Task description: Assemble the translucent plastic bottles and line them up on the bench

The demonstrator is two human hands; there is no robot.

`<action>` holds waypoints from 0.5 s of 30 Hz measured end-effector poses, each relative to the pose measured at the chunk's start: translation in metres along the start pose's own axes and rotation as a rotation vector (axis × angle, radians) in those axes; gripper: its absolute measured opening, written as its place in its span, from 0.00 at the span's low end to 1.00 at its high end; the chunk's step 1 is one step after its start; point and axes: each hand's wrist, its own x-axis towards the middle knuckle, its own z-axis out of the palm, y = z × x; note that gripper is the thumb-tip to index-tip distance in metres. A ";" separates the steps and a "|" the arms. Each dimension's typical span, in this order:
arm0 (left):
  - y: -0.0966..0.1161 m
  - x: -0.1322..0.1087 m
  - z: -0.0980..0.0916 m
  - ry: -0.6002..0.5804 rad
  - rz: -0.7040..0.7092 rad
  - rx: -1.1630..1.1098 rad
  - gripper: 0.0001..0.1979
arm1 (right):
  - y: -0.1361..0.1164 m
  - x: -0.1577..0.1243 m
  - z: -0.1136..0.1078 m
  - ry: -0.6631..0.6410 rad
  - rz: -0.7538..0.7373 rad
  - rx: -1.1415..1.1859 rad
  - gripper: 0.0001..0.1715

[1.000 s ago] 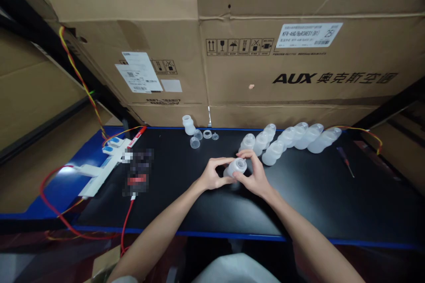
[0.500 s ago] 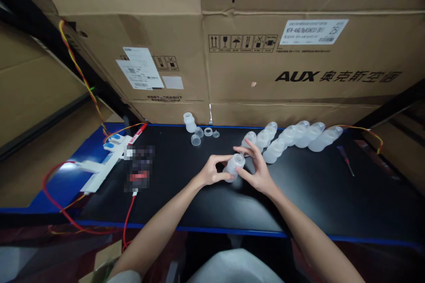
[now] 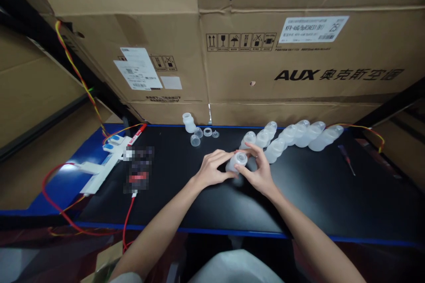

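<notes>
Above the black mat, a translucent white baby bottle is held between both hands, its mouth tipped towards me. My left hand is closed around its body from the left. From the right, my right hand pinches the ring at its top between thumb and fingers. Just behind the hands stands a bottle with a clear cap. Farther back on the left are an uncapped bottle, two clear caps, a screw ring and a small teat.
Several capped bottles stand in a slanted cluster at the back right, near a screwdriver. To the left lie a power strip, a red marker and red cables. A large cardboard box walls off the back.
The bottle has risen slightly and tilted more towards me. My left fingers wrap closer round it, and my right fingers have moved onto the ring at its top.
</notes>
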 end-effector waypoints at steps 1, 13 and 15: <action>-0.003 0.001 -0.005 -0.010 0.008 0.037 0.31 | 0.001 0.001 0.000 0.019 -0.005 -0.017 0.39; -0.072 0.003 -0.062 0.519 -0.652 0.635 0.15 | 0.024 -0.003 -0.002 -0.357 0.096 -0.177 0.44; -0.068 0.004 -0.062 0.592 -0.610 0.478 0.13 | 0.024 -0.006 -0.001 -0.447 0.077 -0.254 0.42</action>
